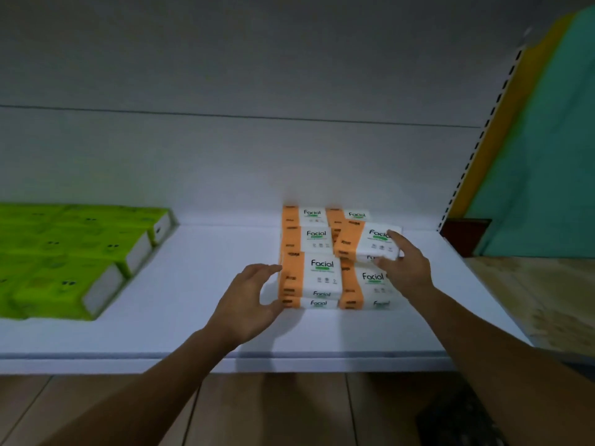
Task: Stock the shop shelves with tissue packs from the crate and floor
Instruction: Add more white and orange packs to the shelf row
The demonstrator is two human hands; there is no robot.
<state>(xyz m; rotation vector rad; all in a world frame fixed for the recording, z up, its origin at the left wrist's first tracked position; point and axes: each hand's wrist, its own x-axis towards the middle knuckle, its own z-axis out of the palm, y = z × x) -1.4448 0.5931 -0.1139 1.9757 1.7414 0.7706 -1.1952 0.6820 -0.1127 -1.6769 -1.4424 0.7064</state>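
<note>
Several orange-and-white "Facial" tissue packs (322, 272) are stacked in two columns on the white shelf (199, 284). My right hand (405, 268) grips the right end of a tilted top pack (363, 243) in the right column, fingers over its top and thumb under its front edge. My left hand (248, 300) is spread at the left side of the front left stack, its fingertips and thumb touching the orange ends of the packs.
Green tissue packs (67, 259) fill the left part of the shelf. A slotted shelf upright (476, 146) rises at the right, with a yellow and teal wall behind it. Wooden floor (273, 410) and a dark object (460, 420) lie below the shelf edge.
</note>
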